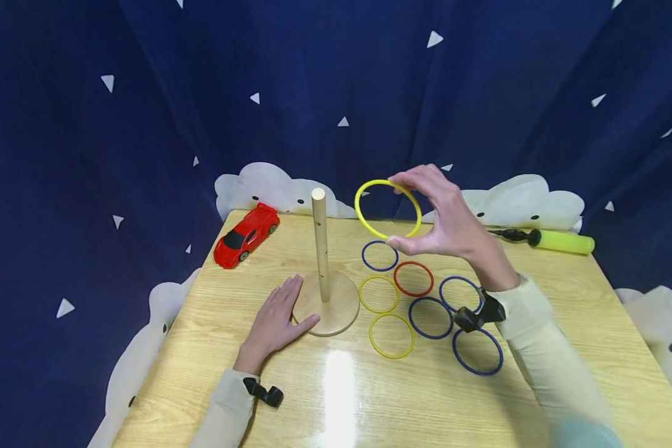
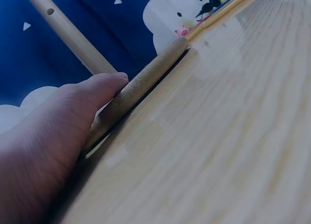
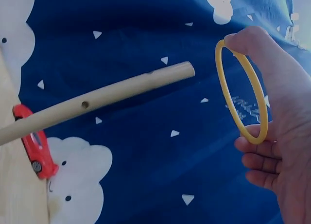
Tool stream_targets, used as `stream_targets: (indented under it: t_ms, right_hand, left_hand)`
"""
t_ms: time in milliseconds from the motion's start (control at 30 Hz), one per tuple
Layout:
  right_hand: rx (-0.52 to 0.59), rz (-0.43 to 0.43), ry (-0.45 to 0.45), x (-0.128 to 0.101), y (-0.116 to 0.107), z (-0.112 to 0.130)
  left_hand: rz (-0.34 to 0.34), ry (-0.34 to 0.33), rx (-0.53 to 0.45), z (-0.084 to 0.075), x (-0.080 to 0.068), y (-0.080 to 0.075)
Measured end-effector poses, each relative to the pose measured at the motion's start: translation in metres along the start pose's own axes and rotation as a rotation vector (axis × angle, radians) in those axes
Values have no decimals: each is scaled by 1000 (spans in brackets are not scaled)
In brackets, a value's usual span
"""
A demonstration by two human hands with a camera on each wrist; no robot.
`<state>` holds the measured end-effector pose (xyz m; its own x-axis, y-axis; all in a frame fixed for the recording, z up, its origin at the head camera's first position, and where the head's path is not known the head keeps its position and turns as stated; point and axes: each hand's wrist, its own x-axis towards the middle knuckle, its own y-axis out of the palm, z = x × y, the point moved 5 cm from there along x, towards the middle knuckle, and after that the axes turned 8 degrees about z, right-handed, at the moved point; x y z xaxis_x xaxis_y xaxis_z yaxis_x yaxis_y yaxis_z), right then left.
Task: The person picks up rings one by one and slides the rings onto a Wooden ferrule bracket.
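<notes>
Yellow ring (image 1: 357, 208), right of peg (image 1: 322, 249), pinched by right hand (image 1: 445, 218); left hand (image 1: 274, 323) extended, touching base (image 1: 343, 311), left of peg. Possible drop if pinch slackens.

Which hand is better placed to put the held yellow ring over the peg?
Right, likely: the right hand pinches the yellow ring, raised near the top of the wooden peg. The left hand rests at the round base, so seems better placed to steady it.
</notes>
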<state>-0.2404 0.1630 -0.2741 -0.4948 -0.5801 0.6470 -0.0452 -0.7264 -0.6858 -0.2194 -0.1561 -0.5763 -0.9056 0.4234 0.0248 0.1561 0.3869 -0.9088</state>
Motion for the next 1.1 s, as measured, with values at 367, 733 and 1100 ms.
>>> stream_targets:
  t_ms: [367,733,1100]
  right_hand:
    - [-46,-29,-64,46,5,15]
    - [-21,48,-12,67,32,22]
    - [-55,135,23,51,64,5]
  left_hand:
    - [-12,7,1,1,4,-3]
    - [-17,16,0,-1,-1,-1]
    - [-25,18,-9,-3,-1,-3]
